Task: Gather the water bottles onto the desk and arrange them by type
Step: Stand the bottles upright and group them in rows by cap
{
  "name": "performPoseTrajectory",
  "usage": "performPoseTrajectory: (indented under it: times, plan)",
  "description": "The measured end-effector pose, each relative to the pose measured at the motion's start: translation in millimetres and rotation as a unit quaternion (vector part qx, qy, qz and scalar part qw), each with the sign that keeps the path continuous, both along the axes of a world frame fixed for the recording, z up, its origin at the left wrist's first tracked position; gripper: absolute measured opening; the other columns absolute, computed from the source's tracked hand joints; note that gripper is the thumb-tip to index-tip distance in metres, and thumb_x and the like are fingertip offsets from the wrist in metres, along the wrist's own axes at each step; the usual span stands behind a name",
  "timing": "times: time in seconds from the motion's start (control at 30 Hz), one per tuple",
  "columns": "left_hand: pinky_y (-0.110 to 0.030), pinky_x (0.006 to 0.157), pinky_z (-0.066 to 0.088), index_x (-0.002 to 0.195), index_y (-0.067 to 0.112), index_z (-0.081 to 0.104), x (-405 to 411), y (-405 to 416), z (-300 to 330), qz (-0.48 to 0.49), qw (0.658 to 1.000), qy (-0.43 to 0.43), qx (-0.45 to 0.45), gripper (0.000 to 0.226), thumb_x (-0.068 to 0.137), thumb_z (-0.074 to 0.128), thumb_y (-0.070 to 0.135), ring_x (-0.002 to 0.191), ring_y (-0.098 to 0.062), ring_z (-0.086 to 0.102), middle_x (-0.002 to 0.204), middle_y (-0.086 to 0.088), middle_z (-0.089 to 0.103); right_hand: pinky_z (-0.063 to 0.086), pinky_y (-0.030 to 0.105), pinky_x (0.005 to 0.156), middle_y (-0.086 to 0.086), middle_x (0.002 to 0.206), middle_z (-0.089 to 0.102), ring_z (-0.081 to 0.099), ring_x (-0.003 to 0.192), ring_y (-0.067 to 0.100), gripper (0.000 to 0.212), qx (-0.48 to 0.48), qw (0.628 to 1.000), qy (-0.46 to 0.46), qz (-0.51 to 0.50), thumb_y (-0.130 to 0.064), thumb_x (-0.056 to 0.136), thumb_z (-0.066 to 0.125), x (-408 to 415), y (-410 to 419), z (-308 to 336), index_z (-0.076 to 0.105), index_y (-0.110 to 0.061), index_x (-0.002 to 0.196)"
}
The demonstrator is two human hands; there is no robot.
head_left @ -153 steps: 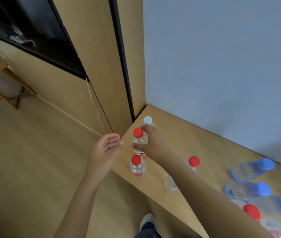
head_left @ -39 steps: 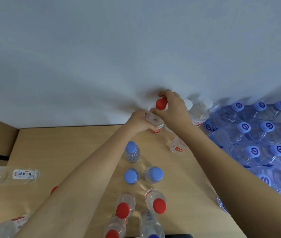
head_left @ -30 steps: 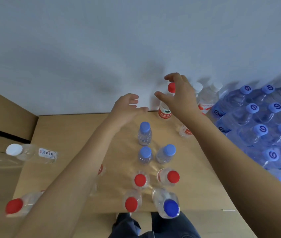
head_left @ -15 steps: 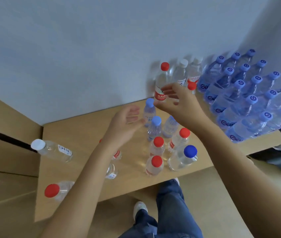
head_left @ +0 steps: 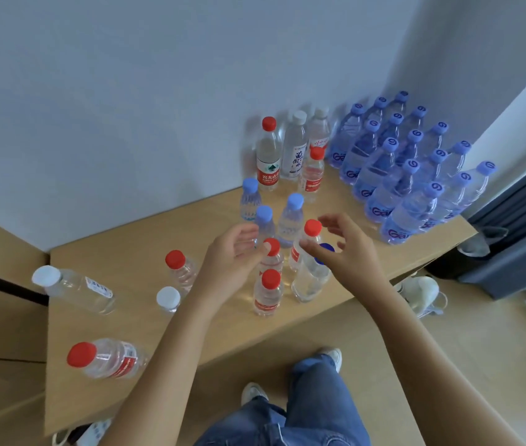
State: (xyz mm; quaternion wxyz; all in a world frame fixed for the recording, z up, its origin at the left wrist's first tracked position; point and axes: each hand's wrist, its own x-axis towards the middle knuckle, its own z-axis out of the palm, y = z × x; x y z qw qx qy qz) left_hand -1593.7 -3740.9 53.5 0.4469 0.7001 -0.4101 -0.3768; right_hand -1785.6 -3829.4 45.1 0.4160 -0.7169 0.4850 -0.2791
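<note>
Both hands hover, fingers loosely spread and gripping nothing, over small bottles grouped mid-desk.

The left hand [head_left: 232, 262] and right hand [head_left: 348, 252] flank red-capped bottles [head_left: 269, 259] on the wooden desk [head_left: 133, 249]. Pale-blue-capped small bottles [head_left: 292, 217] stand just behind; large blue bottles [head_left: 393, 175] pack the right corner by the wall. A white-capped bottle [head_left: 75, 289] and a red-capped one [head_left: 107, 358] lie at left.

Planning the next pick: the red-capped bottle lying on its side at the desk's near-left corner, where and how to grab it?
Grip the red-capped bottle across its clear barrel mid-length, near the label, coming from above. It lies on its side, cap pointing left, so the round body is exposed on top. Nothing stands close around it. The left hand is probably nearer.
</note>
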Motion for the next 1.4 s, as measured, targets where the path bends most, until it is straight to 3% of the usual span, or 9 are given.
performPoseTrajectory:
  times: [0.2,0.37,0.53,0.7,0.9,1.03,1.1,1.23,1.4]
  plan:
    - [-0.019,0.094,0.047,0.126,0.019,0.061,0.6,8.2,-4.9,0.009,1.000,0.000,0.013,0.039,0.089,0.072,0.026,0.113,-0.003,0.062,0.123,0.012,0.063,0.044,0.007,0.074,-0.021,0.110,0.058,0.057,0.097,-0.006,0.060,0.034,0.996,-0.044,-0.064,-0.029,0.071,0.088,11.1,14.1,-45.8,0.050,-0.029,0.117]
    - [-0.008,0.086,0.046,0.123,0.020,0.061,7.3,14.6,-5.2,0.028,0.999,-0.007,0.019,0.034,0.090,0.071,0.025,0.112,0.000,0.060,0.117,0.015,0.063,0.044,0.009,0.067,-0.009,0.093,0.062,0.058,0.080,-0.001,0.046,0.023,0.984,-0.101,-0.145,-0.014,0.072,0.086,21.1,24.2,-68.2,0.052,-0.027,0.101]
    - [-0.013,0.091,0.046,0.124,0.017,0.061,9.2,15.4,0.6,0.035,0.999,-0.005,0.015,0.035,0.091,0.070,0.021,0.113,-0.004,0.061,0.123,0.009,0.064,0.043,0.008,0.062,-0.006,0.083,0.061,0.055,0.070,-0.004,0.041,0.016,0.984,-0.109,-0.137,-0.005,0.075,0.082,21.7,19.4,-54.7,0.051,-0.028,0.090]
    - [-0.006,0.084,0.048,0.111,0.032,0.061,10.0,11.0,11.7,0.017,0.999,0.038,-0.019,0.033,0.085,0.077,0.019,0.108,0.004,0.063,0.118,0.017,0.064,0.047,0.018,0.063,-0.005,0.081,0.062,0.057,0.069,0.006,0.035,0.017,0.991,-0.098,-0.087,-0.014,0.071,0.085,13.8,8.6,4.7,0.056,-0.023,0.089]
    - [-0.009,0.096,0.045,0.132,0.024,0.056,2.5,-0.1,27.1,-0.114,0.988,0.096,-0.026,0.072,0.067,0.087,0.033,0.120,0.006,0.056,0.129,0.014,0.062,0.058,0.045,0.079,0.015,0.086,0.068,0.067,0.078,0.027,0.032,0.059,0.993,-0.092,0.048,-0.013,0.071,0.084,22.2,-20.0,104.0,0.062,-0.007,0.094]
    - [-0.017,0.103,0.043,0.136,0.035,0.047,-2.0,-6.4,39.2,-0.199,0.977,0.072,-0.038,0.077,0.071,0.088,0.037,0.127,0.002,0.052,0.134,0.020,0.059,0.059,0.051,0.084,0.016,0.083,0.068,0.070,0.082,0.022,0.028,0.092,0.980,-0.144,0.098,-0.006,0.074,0.080,40.2,-29.5,154.7,0.063,0.000,0.095]
    - [-0.022,0.100,0.047,0.132,0.039,0.046,-3.0,-10.8,54.4,-0.189,0.978,0.062,-0.064,0.074,0.071,0.087,0.042,0.123,0.001,0.056,0.129,0.022,0.061,0.060,0.047,0.083,0.006,0.080,0.069,0.073,0.084,0.021,0.028,0.104,0.976,-0.158,0.109,-0.008,0.075,0.081,52.2,-34.0,179.1,0.065,-0.002,0.096]
    - [-0.012,0.078,0.052,0.120,0.040,0.049,0.3,-18.8,94.0,-0.115,0.984,0.017,-0.137,0.065,0.066,0.080,0.057,0.102,0.004,0.066,0.109,0.028,0.067,0.061,0.046,0.081,0.003,0.079,0.071,0.075,0.081,0.019,0.031,0.070,0.977,-0.156,0.126,-0.014,0.073,0.083,81.3,-37.6,224.9,0.064,-0.008,0.097]
    - [-0.021,0.075,0.056,0.119,0.023,0.062,18.3,-20.6,133.2,-0.075,0.973,0.075,-0.206,0.058,0.068,0.074,0.049,0.098,-0.011,0.072,0.105,0.008,0.075,0.052,0.054,0.096,-0.004,0.095,0.075,0.074,0.091,0.021,0.037,0.073,0.959,-0.207,0.177,-0.038,0.085,0.076,104.7,-43.2,263.5,0.066,-0.013,0.109]
